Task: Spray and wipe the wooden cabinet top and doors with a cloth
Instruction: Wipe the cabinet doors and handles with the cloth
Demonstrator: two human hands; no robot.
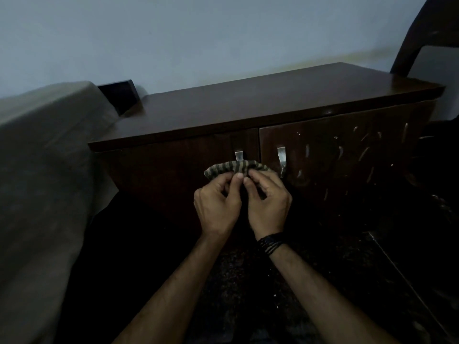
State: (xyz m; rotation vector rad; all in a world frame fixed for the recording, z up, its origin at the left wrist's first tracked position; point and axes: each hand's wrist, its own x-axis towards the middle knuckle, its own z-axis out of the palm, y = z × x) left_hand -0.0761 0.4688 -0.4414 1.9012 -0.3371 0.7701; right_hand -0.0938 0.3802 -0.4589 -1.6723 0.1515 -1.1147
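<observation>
A dark wooden cabinet top (260, 100) spans the middle of the view, with two doors below it. The right door (335, 157) shows wet streaks and drops; the left door (169, 170) looks plain. Each door has a metal handle, the left handle (239, 155) and the right handle (282, 157). A striped cloth (236, 168) is bunched in front of the handles. My left hand (217, 204) and my right hand (269, 202) both pinch it from below, fingertips almost touching. No spray bottle is in view.
A grey cloth-covered piece of furniture (44, 170) fills the left side, touching the cabinet's left end. A small dark box (120, 94) leans at the cabinet's back left corner. A dark chair frame (422, 38) rises at the upper right. The floor below is dark.
</observation>
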